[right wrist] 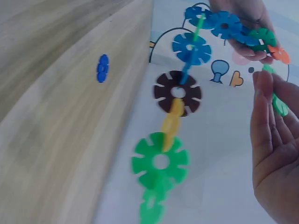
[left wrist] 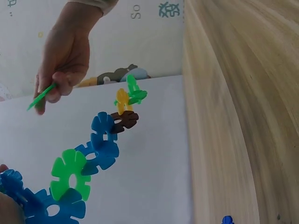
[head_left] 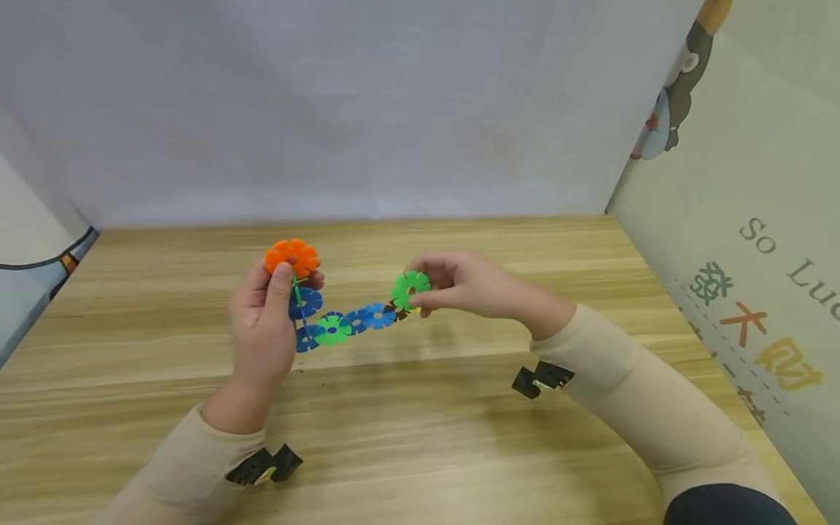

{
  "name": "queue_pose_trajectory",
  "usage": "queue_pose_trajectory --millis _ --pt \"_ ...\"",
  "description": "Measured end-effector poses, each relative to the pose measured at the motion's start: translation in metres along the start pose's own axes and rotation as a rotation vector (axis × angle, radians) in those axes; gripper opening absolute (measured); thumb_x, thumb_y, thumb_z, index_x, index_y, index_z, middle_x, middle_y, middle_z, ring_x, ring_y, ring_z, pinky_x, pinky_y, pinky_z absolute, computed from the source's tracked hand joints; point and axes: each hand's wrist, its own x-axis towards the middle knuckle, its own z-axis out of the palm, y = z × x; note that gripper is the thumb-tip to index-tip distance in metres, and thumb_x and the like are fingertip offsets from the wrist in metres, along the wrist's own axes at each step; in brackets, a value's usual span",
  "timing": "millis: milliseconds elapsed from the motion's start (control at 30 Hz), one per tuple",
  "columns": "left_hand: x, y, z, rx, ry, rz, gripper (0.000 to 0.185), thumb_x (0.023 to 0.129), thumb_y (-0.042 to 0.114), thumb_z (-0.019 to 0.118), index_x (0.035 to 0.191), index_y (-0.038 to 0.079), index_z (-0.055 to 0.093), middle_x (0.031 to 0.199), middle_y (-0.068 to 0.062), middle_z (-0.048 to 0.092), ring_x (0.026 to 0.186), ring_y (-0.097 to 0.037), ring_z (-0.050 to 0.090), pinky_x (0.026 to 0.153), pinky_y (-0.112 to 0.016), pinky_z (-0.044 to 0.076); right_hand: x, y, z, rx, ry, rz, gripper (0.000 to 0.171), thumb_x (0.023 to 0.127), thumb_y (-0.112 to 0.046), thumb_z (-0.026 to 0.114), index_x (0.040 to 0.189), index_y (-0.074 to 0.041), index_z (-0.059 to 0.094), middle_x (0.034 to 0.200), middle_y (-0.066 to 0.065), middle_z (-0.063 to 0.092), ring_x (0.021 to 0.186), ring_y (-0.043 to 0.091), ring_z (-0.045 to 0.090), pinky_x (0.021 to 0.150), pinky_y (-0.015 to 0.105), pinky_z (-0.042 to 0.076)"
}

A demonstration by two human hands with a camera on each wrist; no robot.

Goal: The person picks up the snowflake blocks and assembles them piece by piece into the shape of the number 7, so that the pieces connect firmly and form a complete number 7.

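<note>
In the head view, my left hand holds one end of a chain of slotted plastic snowflake discs, with its thumb against an orange disc. My right hand pinches a loose green disc between thumb and fingers. The wrist views show this green disc apart from the chain. From the left hand, blue and green discs run on to a brown disc, a yellow disc and green discs at the far end. My right hand partly covers that end in the head view.
A wood-grain table lies below both hands. One blue disc lies on it. A pale cloth wall stands behind, and a printed panel rises on the right.
</note>
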Motion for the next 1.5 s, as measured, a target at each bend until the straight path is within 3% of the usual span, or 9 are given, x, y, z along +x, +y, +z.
queue_pose_trajectory --millis 133,233,500,667,867,1133,1367,1500 --pt "-0.009 -0.004 0.008 0.05 -0.011 0.004 0.022 0.099 0.004 0.042 0.105 -0.004 0.061 0.093 -0.005 0.063 0.079 -0.019 0.06 0.078 -0.026 0.051 0.0 -0.01 -0.001 0.041 0.082 -0.043 0.041 0.088 -0.002 0.064 0.127 -0.004 0.054 0.088 0.01 0.068 0.08 0.03 0.065 0.077 0.04 0.053" --pt "-0.014 -0.005 0.015 0.091 -0.023 0.015 0.022 0.099 0.005 0.042 0.103 -0.008 0.059 0.091 -0.003 0.063 0.078 -0.018 0.06 0.077 -0.026 0.051 -0.001 -0.018 0.001 0.04 0.119 -0.087 0.044 0.09 -0.005 0.062 0.132 -0.006 0.051 0.086 0.009 0.069 0.079 0.025 0.066 0.077 0.035 0.053" --pt "-0.026 -0.002 0.032 0.158 -0.051 0.08 0.028 0.099 0.01 0.045 0.1 -0.017 0.054 0.091 -0.002 0.062 0.08 -0.018 0.06 0.076 -0.026 0.051 -0.005 -0.043 0.015 -0.023 0.26 -0.269 0.033 0.091 -0.007 0.061 0.123 -0.002 0.057 0.077 0.007 0.067 0.07 0.017 0.064 0.063 0.03 0.051" --pt "-0.023 -0.006 0.038 0.182 -0.091 0.121 0.03 0.099 0.014 0.046 0.097 -0.015 0.055 0.09 -0.004 0.06 0.08 -0.019 0.059 0.076 -0.027 0.051 -0.001 -0.054 0.022 -0.073 0.366 -0.384 0.029 0.089 -0.004 0.063 0.117 0.002 0.059 0.072 0.005 0.065 0.063 0.013 0.061 0.059 0.03 0.051" --pt "-0.019 -0.011 0.041 0.173 -0.1 0.153 0.036 0.099 0.02 0.047 0.098 -0.015 0.056 0.091 -0.005 0.06 0.082 -0.017 0.058 0.077 -0.027 0.05 0.001 -0.06 0.026 -0.215 0.472 -0.456 0.027 0.086 -0.003 0.064 0.112 0.004 0.061 0.065 0.003 0.063 0.055 0.008 0.057 0.052 0.026 0.048" --pt "-0.017 -0.014 0.042 0.189 -0.11 0.221 0.035 0.097 0.021 0.049 0.096 -0.013 0.057 0.091 -0.005 0.061 0.079 -0.015 0.055 0.074 -0.025 0.048 0.004 -0.058 0.027 -0.351 0.529 -0.537 0.024 0.084 -0.002 0.065 0.107 0.005 0.062 0.063 0.003 0.062 0.05 0.003 0.053 0.047 0.021 0.044" --pt "-0.016 -0.015 0.044 0.243 -0.095 0.258 0.034 0.096 0.022 0.052 0.097 -0.011 0.06 0.086 -0.01 0.058 0.071 -0.013 0.048 0.064 -0.021 0.042 0.004 -0.054 0.029 -0.295 0.529 -0.537 0.023 0.084 0.0 0.063 0.103 0.004 0.051 0.06 0.002 0.062 0.049 0.002 0.053 0.044 0.021 0.043" --pt "-0.014 -0.015 0.044 0.278 -0.094 0.275 0.035 0.097 0.024 0.051 0.097 -0.01 0.061 0.082 -0.011 0.056 0.067 -0.013 0.045 0.06 -0.021 0.038 0.006 -0.053 0.03 -0.355 0.537 -0.553 0.032 0.085 0.0 0.06 0.115 0.006 0.051 0.054 -0.002 0.056 0.046 0.0 0.05 0.043 0.02 0.041"
